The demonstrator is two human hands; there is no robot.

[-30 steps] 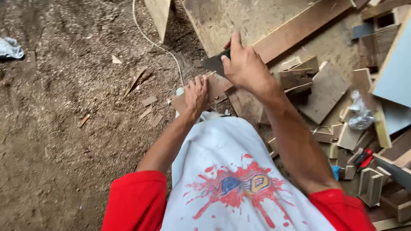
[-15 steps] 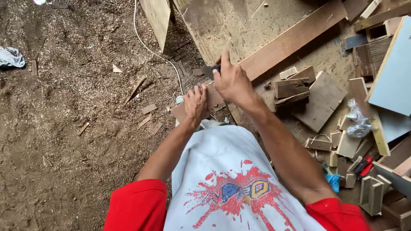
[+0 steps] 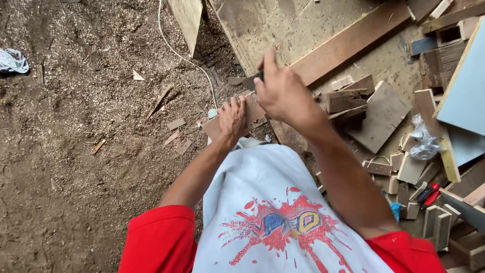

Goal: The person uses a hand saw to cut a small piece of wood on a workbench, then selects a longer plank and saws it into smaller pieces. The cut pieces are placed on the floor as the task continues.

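Since the earlier frame, the right hand, closed on a dark tool, is raised slightly; the light, stiff wood piece is pinned flat by the left hand, best held by its edges.

I stand on a sawdust-strewn dirt floor. Small wood scraps, a white cable and a crumpled cloth lie on it. Offcut blocks pile to my right.

You're over a sawdust-strewn dirt floor on the left, wood offcuts heaped right, long plank far right, daylight
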